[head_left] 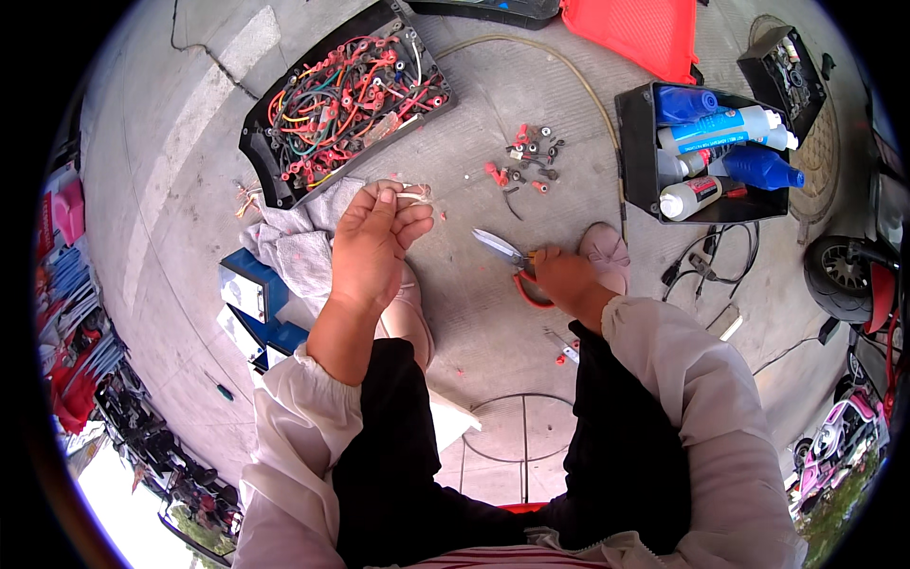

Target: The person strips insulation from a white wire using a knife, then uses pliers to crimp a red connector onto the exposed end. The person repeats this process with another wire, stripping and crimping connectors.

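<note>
The left hand (pixel 372 245) is reaching forward from a bent forearm, its fingers curling shut and pinching a thin pale wire (pixel 409 192) above the grey cloth (pixel 296 242) on the concrete floor (pixel 474 313). The right hand (pixel 566 280) is closing around orange-handled scissors (pixel 512 261), blades pointing left toward the wire. Loose red connectors (pixel 526 156) are lying farther out, beyond them a black tray of wires (pixel 346 95).

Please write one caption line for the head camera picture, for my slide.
Seated over concrete, the left hand pinches a pale wire while the right hand holds orange-handled scissors.
</note>
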`<state>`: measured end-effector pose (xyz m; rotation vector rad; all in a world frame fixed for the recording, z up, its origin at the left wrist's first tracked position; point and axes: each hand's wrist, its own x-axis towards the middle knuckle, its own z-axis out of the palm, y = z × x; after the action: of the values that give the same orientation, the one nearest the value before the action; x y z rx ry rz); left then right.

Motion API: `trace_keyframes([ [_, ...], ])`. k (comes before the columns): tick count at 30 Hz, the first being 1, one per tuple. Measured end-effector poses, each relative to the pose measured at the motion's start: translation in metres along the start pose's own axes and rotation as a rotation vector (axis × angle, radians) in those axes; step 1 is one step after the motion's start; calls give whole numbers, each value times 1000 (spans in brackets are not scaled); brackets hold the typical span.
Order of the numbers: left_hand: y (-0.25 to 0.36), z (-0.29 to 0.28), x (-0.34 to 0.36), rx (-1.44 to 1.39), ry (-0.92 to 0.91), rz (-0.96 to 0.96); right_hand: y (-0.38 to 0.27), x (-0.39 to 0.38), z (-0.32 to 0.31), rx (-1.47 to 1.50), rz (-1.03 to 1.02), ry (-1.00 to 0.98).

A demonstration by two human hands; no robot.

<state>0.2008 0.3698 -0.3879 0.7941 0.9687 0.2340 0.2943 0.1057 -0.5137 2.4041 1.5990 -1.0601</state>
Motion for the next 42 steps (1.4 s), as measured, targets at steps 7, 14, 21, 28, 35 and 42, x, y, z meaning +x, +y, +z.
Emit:
trace_keyframes([
  [7,34,18,-34,-81,-146,132,2,-1,26,231,125,119],
  [14,102,19,-178,-123,-141,315,-47,-44,-115,993,249,-230],
  [21,119,32,-346,-250,-166,419,-144,-228,-291,1186,-341,276],
  [28,54,29,-451,-374,-147,399,-225,-383,-256,661,-246,366],
  [35,9,13,-497,-350,-175,388,-254,-437,-189,350,-319,575],
  [42,2,12,-515,-367,-168,363,-271,-441,-182,244,-375,724],
])
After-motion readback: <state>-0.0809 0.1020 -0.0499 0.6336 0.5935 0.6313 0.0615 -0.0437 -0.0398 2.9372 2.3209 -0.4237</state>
